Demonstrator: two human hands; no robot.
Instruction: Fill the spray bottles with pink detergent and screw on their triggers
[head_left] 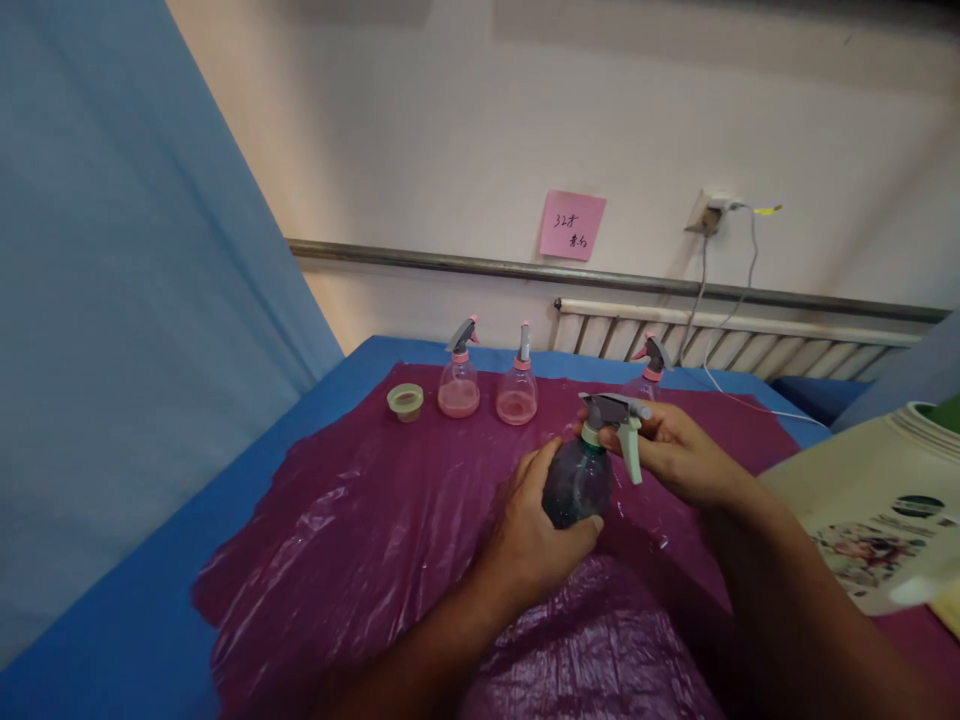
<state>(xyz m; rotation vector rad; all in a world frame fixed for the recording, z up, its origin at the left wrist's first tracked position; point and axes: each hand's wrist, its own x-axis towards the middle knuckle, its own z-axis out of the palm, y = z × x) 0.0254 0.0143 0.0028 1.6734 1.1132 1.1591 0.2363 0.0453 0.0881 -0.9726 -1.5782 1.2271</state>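
Observation:
A dark green spray bottle [576,482] with a grey head and pale green trigger is held up in front of me, slightly tilted. My left hand [536,530] wraps round its body. With my right hand [679,450] I grip the collar and spray head; part of the fingers is behind the head. Behind it stand two clear spray bottles with pink collars, one on the left [458,385] and one [517,392] beside it, both with some pink liquid. A third pink-collared spray bottle [651,375] is partly covered by my right hand.
A small pale green cup [406,402] sits at the back left. A big cream jug [862,500] stands at the right. Purple plastic sheeting [337,560] covers the blue table [142,600]. Behind are a radiator [622,325], a pipe, and a socket with cables; a blue curtain [135,250] hangs left.

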